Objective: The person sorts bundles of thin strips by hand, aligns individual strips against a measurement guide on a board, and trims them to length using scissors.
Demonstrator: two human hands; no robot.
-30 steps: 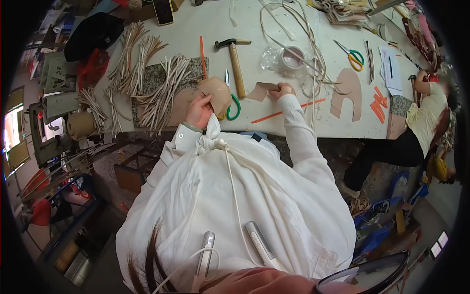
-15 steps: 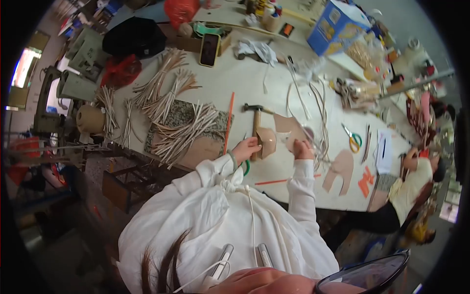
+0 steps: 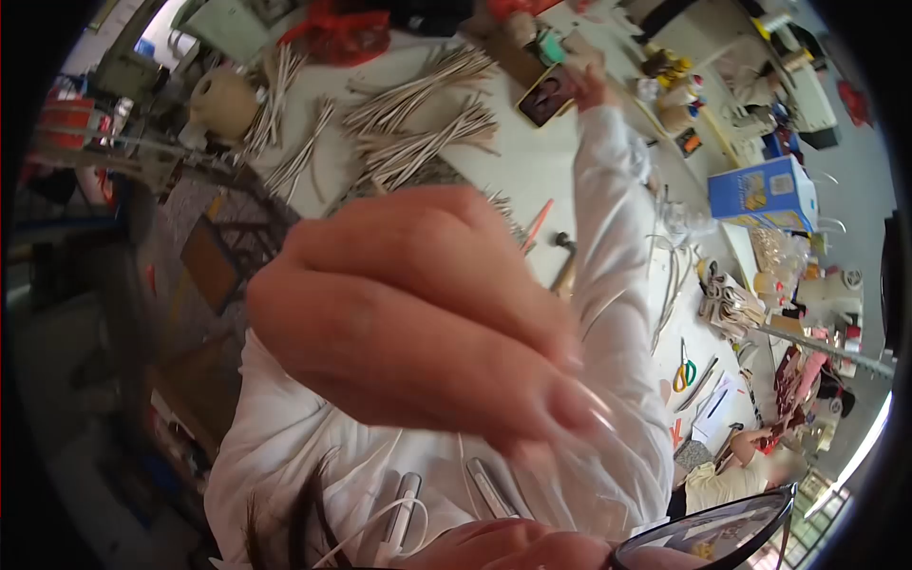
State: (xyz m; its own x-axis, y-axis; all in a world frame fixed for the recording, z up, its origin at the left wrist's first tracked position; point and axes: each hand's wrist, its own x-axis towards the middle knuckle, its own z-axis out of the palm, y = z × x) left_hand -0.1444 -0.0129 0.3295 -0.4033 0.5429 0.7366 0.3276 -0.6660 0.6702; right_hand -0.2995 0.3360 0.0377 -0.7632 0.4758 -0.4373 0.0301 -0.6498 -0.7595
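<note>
The phone (image 3: 544, 99) is lying at upper centre, presumably sitting clear of the strips (image 3: 418, 93); the right hand (image 3: 591, 84) is showing beside it, fingers outstretched, grip unclear. The left hand (image 3: 404, 318) is filling mid-frame, curled closed, any contents hidden.

White tabletop (image 3: 532, 163), partly hidden. On it, upper left of frame: red plastic bag (image 3: 340, 40); upper centre: pale strip bundles (image 3: 418, 92), yellow-edged phone (image 3: 543, 98). Mid-frame: speckled slab (image 3: 439, 175), orange strip (image 3: 538, 224), hammer (image 3: 563, 243), partly covered. Lower right: scissors (image 3: 684, 367), yellow and green handles; white paper (image 3: 708, 423).
</note>
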